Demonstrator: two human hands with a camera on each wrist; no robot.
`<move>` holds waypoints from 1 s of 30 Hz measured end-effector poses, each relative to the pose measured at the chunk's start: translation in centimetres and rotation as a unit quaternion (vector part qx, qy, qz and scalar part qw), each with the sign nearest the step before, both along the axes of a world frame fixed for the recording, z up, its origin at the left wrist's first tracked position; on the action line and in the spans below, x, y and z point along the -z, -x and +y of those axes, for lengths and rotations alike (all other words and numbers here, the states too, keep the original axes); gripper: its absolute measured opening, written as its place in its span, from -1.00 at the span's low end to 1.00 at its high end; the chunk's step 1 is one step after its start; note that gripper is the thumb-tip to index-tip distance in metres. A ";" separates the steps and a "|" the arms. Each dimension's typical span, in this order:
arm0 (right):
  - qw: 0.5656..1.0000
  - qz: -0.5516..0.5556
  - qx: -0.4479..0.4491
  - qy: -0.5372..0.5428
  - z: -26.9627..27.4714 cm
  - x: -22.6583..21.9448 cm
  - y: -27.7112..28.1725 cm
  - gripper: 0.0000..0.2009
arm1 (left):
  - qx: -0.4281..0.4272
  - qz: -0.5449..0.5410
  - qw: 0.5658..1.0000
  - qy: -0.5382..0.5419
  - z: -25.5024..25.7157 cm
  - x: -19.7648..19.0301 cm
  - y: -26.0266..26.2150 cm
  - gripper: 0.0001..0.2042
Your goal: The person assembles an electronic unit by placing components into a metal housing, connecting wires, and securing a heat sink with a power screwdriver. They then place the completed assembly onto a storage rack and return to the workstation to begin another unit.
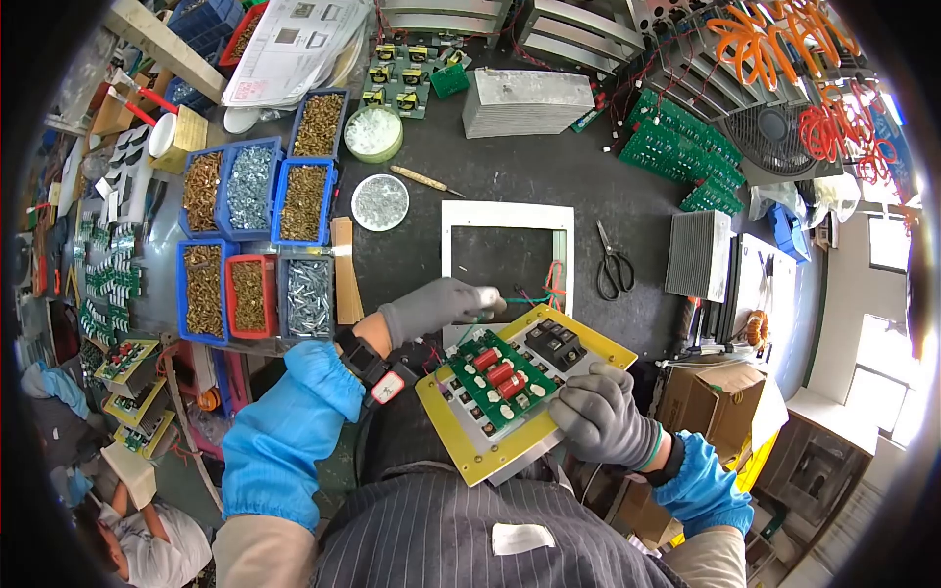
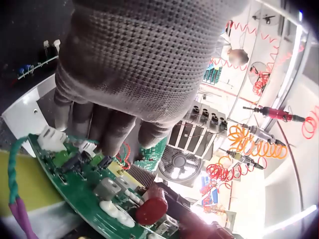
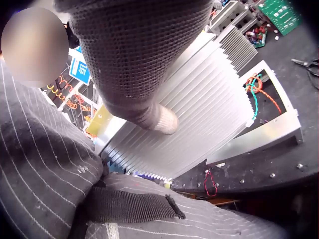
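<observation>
A finned heat sink (image 3: 199,109) carries a yellow-edged plate (image 1: 461,453) and a green circuit board (image 1: 495,382) with red cylindrical parts. My gloved right hand (image 1: 606,412) grips this assembly at its right edge, the thumb (image 3: 167,121) against the fins and the fingers on the upper side. It is held tilted in front of my body. My gloved left hand (image 1: 436,309) reaches over the far left edge of the board, fingers extended close to its white connectors (image 2: 51,139). Twisted green and purple wire (image 2: 17,199) hangs beside the board. Past the left fingertips lies a white rectangular frame (image 1: 508,211).
Scissors (image 1: 614,269) lie right of the frame. Bins of screws (image 1: 250,186) stand at the left, near a dish of small parts (image 1: 379,202) and a wooden-handled tool (image 1: 420,178). Metal blocks (image 1: 529,103), a second finned heat sink (image 1: 698,255) and green boards (image 1: 676,142) sit farther back and right.
</observation>
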State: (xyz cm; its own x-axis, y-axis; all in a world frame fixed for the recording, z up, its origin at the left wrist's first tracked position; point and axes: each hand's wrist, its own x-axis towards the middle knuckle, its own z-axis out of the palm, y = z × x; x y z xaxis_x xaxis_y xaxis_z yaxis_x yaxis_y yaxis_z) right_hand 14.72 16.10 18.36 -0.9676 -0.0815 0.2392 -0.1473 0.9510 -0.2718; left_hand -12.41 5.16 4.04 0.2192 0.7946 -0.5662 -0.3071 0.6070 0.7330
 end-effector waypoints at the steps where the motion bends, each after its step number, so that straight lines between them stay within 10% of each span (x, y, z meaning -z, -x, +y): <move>1: 1.000 -0.003 -0.002 0.002 0.1 0.1 -0.1 -0.64 | -0.052 -0.020 0.998 0.024 -0.1 0.0 0.1 -0.52; 23: 0.991 0.021 -0.119 -0.049 1.9 -0.4 1.5 -0.65 | -0.204 -0.108 0.971 0.064 -3.7 1.6 -1.5 -0.47; 30: 1.000 -0.005 -0.016 -0.020 2.6 -1.0 0.3 -0.52 | -0.201 -0.049 0.976 0.069 -4.3 1.5 -0.9 -0.42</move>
State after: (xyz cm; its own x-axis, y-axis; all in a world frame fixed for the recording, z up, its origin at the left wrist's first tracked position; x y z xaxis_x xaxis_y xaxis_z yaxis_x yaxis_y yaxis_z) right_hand 14.46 18.68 19.36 -0.9666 -0.1214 0.2256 -0.1752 0.9558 -0.2360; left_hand -11.46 0.85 2.53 -0.0354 0.7458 -0.6652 -0.6049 0.5139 0.6083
